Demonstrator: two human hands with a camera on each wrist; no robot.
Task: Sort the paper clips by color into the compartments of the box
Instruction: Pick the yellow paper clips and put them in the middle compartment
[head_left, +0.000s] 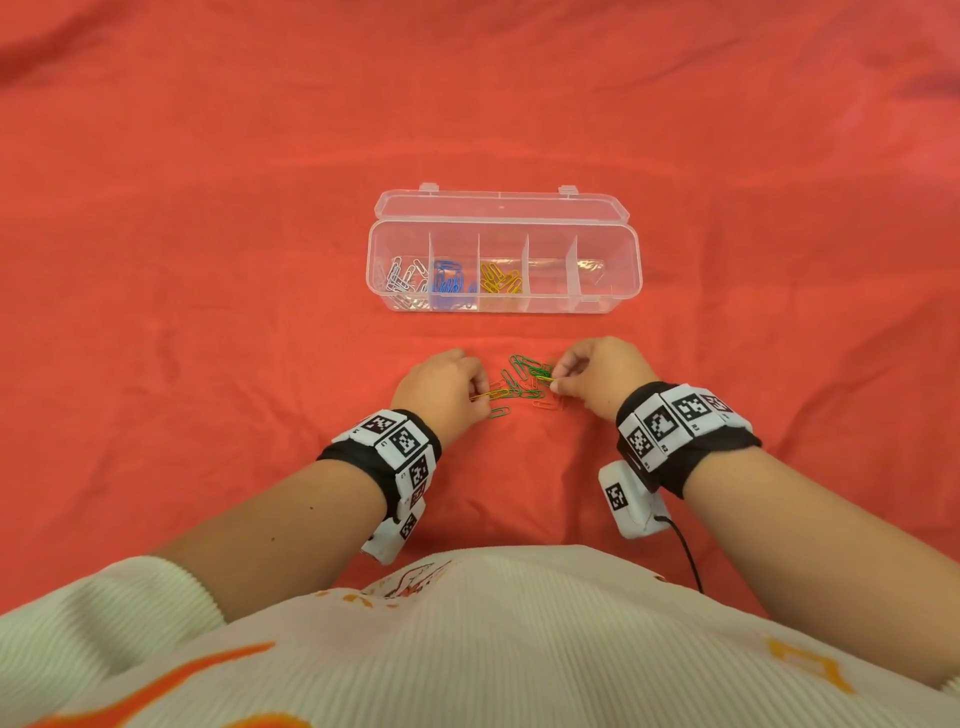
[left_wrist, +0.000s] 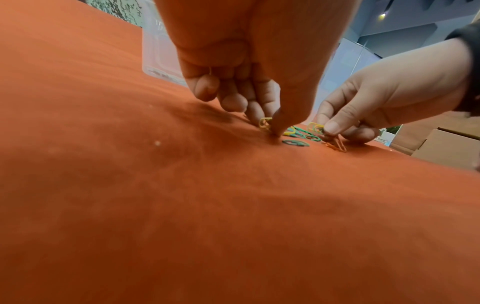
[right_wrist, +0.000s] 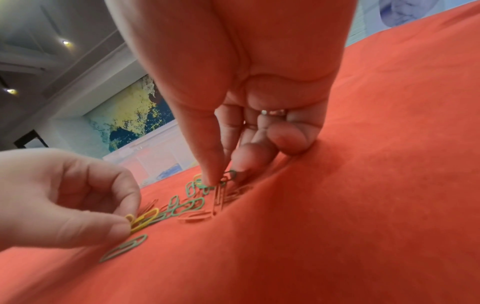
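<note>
A clear compartment box (head_left: 623, 291) lies open on the red cloth. White clips (head_left: 400, 278) fill its leftmost compartment, blue clips (head_left: 448, 280) the second, yellow clips (head_left: 498, 280) the third; the two right compartments look bare. A loose pile of green, orange and yellow clips (head_left: 519, 382) lies in front of the box, between my hands. My left hand (head_left: 475, 392) pinches a yellow clip (left_wrist: 265, 123) at the pile's left edge, seen too as a yellow clip (right_wrist: 144, 219). My right hand (head_left: 555, 383) pinches a yellow clip (left_wrist: 314, 127) at the right edge, with a green clip (right_wrist: 230, 174) tangled against it.
The box lid (head_left: 498, 208) stands open behind the compartments. One green clip (head_left: 500, 413) lies apart, nearest to me. Orange clips (head_left: 545, 404) are hard to see against the cloth. Wrinkled red cloth (head_left: 208, 260) covers the whole surface. A cardboard box (left_wrist: 446, 148) sits off to the right.
</note>
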